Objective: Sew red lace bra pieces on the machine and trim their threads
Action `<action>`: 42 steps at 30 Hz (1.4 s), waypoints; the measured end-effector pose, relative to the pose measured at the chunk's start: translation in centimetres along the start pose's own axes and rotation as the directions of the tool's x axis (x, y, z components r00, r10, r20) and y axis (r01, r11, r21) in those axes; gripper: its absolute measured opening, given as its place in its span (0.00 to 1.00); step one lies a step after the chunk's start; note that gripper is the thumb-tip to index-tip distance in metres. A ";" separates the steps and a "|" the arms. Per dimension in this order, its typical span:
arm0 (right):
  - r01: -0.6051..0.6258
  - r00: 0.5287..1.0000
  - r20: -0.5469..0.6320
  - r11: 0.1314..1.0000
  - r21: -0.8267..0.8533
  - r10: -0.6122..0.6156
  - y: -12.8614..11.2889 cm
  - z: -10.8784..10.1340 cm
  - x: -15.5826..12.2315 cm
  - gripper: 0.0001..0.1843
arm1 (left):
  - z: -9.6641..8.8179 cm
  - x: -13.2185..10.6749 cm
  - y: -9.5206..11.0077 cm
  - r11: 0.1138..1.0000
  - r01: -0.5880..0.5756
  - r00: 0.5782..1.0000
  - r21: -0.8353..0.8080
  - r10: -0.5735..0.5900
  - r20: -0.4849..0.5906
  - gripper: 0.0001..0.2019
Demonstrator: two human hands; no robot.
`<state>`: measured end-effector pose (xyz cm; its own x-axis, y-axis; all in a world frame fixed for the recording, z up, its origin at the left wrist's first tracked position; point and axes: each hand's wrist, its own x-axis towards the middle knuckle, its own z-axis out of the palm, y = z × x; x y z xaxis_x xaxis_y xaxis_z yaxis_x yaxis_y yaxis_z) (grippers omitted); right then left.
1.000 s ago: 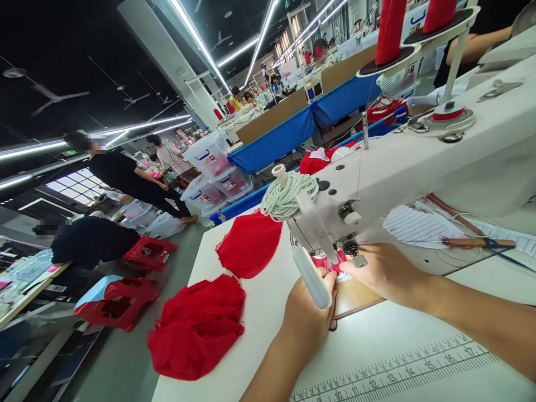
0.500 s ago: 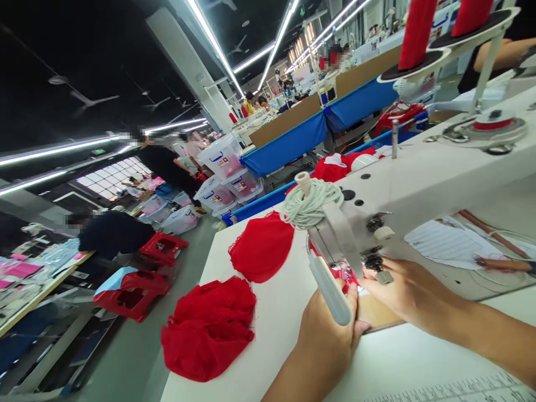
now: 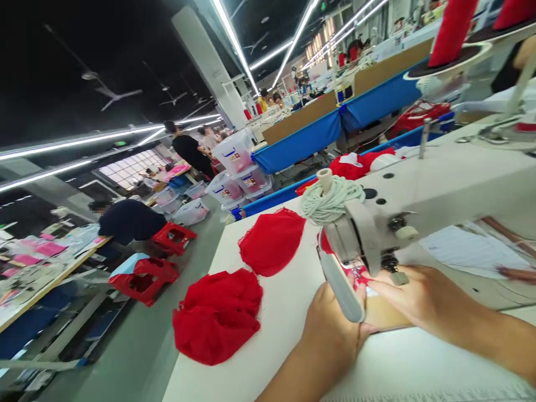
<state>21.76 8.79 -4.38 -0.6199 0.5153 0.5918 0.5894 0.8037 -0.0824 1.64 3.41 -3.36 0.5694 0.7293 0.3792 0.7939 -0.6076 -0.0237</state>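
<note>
Both hands are at the needle area of a white sewing machine [image 3: 452, 190]. A small piece of red fabric [image 3: 360, 274] lies under the presser foot, mostly covered by the machine head and my fingers. My left hand [image 3: 333, 324] is closed on the fabric's near left side, partly behind a grey lever [image 3: 343, 287]. From the right, my right hand [image 3: 422, 296] reaches under the machine head, its fingertips pinched at the fabric beside the needle. On the white table to the left lie a crumpled red fabric pile [image 3: 218, 318] and a flatter red fabric piece [image 3: 272, 241].
A coil of pale cord [image 3: 333, 200] sits around a post on the machine. Red thread cones [image 3: 452, 33] stand above it. Behind the table are blue cloth troughs [image 3: 299, 142] and stacked clear bins [image 3: 234, 151]. Red stools [image 3: 142, 279] and a seated person [image 3: 129, 220] are at left.
The view has shifted, so the machine and table things sit farther right in the picture. Both hands remain at the needle, and more red fabric shows behind the grey lever.
</note>
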 end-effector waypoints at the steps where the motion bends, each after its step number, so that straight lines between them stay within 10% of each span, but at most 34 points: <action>1: 0.012 0.999 0.036 1.000 0.008 -0.012 0.1 -0.2 0.1 0.11 | -0.1 0.1 -0.1 1.000 -0.022 1.000 0.007 0.022 0.000 0.24; 42: 0.018 0.997 0.074 1.000 0.023 -0.020 0.6 -1.0 0.0 0.12 | -1.0 0.8 0.1 0.988 -0.076 0.997 0.135 0.072 0.034 0.24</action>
<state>22.66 8.94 -3.61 -0.6681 0.5197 0.5325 0.5656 0.8197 -0.0904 1.95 3.60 -2.16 0.6319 0.6940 0.3450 0.7699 -0.6131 -0.1770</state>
